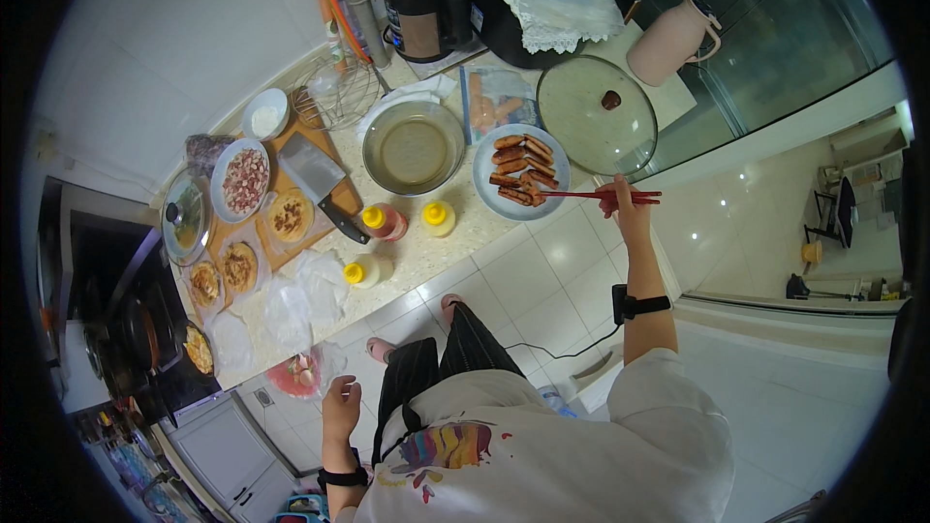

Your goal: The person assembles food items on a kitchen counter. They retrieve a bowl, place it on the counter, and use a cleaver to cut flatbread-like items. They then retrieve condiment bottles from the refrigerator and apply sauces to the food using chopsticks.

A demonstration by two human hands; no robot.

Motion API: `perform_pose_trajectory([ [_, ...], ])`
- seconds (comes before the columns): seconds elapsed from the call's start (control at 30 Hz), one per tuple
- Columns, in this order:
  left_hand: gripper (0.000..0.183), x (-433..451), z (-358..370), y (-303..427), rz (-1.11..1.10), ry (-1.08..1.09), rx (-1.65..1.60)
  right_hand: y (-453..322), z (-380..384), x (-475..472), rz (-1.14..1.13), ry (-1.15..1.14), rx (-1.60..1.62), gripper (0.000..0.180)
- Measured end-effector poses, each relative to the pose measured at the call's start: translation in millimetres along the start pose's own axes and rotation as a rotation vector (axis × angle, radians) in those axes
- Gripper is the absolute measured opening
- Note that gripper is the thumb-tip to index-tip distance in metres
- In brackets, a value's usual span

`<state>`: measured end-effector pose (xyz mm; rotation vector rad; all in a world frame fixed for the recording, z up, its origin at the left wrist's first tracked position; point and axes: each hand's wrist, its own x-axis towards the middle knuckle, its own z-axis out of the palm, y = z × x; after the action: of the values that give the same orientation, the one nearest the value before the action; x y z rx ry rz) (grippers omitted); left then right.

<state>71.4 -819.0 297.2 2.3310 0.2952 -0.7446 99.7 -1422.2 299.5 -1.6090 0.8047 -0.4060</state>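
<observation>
My right hand [617, 205] grips a pair of red chopsticks [574, 194] over the counter's right end. Their tips reach the browned, scored sausages [538, 151] on a pale plate [485, 192], at the pieces nearest me. Whether the tips pinch a piece is too small to tell. Low beside my body hangs my left hand [341, 403], its fingers loosely bent and nothing visible in it. Just past the plate lie a glass lid [581, 105] with a brown knob and a plastic bag of pale sausages [498, 105].
Left of the plate are a glass bowl [372, 152], squeeze bottles with yellow caps [438, 219] and a cleaver [312, 167] on a wooden board [349, 192]. Flatbreads [290, 214] and a bowl of chopped pieces [245, 181] sit farther left. A pink jug [667, 43] stands behind the lid.
</observation>
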Motion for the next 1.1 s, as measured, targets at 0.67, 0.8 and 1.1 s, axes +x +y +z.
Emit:
perform_pose_trajectory([
  [0.67, 0.027, 1.7, -38.9, -27.9, 0.075, 0.236, -0.010, -16.7, -26.7, -25.1, -0.211, 0.161, -0.127, 0.027],
  [0.8, 0.028, 21.6, -107.1, -42.5, 0.074, 0.454, 0.033, -55.8, -16.6, -50.8, -0.351, 0.092, 0.133, 0.033],
  [1.1, 0.044, 132.2, -242.1, -84.0, 0.087, 0.767, 0.357, -139.0, 193.6, -171.1, -0.629, -0.402, 0.256, 0.022],
])
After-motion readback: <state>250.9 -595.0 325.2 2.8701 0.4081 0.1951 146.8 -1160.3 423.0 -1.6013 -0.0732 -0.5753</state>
